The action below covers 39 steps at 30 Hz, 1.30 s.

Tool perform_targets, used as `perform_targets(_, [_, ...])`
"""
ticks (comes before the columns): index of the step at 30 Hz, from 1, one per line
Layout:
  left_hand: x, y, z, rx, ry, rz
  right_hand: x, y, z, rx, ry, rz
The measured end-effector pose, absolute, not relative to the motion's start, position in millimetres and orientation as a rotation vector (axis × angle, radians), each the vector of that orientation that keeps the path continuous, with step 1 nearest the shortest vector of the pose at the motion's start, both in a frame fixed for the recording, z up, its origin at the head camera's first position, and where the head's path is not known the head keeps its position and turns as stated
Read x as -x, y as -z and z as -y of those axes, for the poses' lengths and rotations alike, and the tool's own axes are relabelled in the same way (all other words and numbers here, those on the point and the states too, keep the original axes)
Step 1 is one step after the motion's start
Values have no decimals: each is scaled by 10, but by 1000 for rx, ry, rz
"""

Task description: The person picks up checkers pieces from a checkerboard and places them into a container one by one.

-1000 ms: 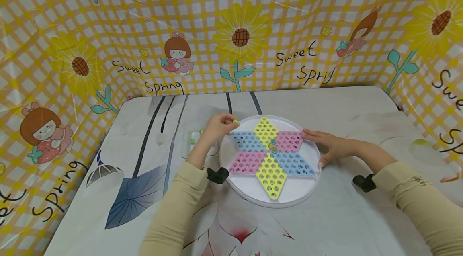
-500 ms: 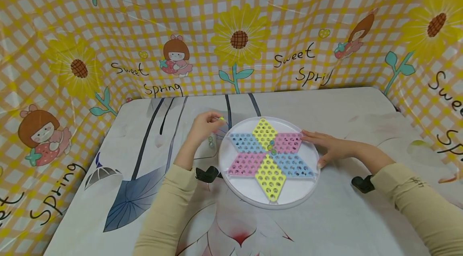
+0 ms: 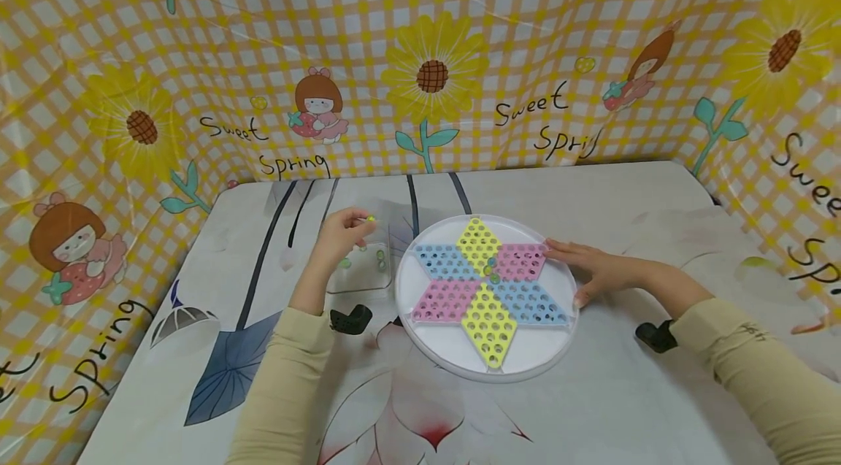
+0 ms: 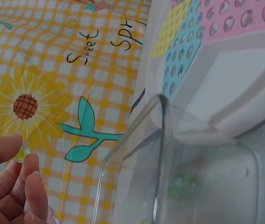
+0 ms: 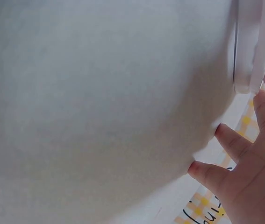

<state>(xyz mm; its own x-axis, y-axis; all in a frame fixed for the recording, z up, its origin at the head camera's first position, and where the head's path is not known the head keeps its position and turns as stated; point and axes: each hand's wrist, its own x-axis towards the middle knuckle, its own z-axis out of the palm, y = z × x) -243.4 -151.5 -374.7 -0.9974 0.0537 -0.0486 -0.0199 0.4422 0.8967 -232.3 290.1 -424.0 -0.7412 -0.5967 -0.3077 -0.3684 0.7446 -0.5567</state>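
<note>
My left hand (image 3: 340,233) pinches a yellow-green marble (image 4: 22,154) between thumb and fingertips, above the clear plastic box (image 3: 360,288). Inside that box lie several green marbles (image 3: 380,259). To its right stands a round white Chinese checkers board (image 3: 427,344) with a star of yellow, pink and blue hole fields. A small cluster of marbles (image 3: 491,271) sits around the star's centre. My right hand (image 3: 594,266) rests with spread fingers at the board's right rim; in the right wrist view its fingers (image 5: 235,142) are straight beside the white edge.
A white cloth with printed lotus flowers covers the table (image 3: 631,392). Behind it rises a yellow checked curtain (image 3: 368,34) with sunflowers. Black wrist cameras sit below the left wrist (image 3: 351,320) and the right wrist.
My left hand has moved left from the board's upper left rim to over the clear box, still pinching the marble. My right hand has stayed at the board's rim.
</note>
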Motion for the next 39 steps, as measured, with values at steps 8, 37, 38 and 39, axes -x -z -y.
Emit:
perform_targets(8, [2395,3766,1701,29,-1593,-2612,2313,4233,-2881,720,650,-2469])
perform_targets(37, [2352,3801,1637,35,-1607,-2634,2301,4234,-2893,719,658,-2464])
perform_targets(38, [2355,3803,1599,16,-1605,-2635,2302,4233,-2895,717,655,-2466])
perform_targets(39, [2358,3804,1558,-10,-1596,-2639,2301,4232,-2896,715,652,-2466])
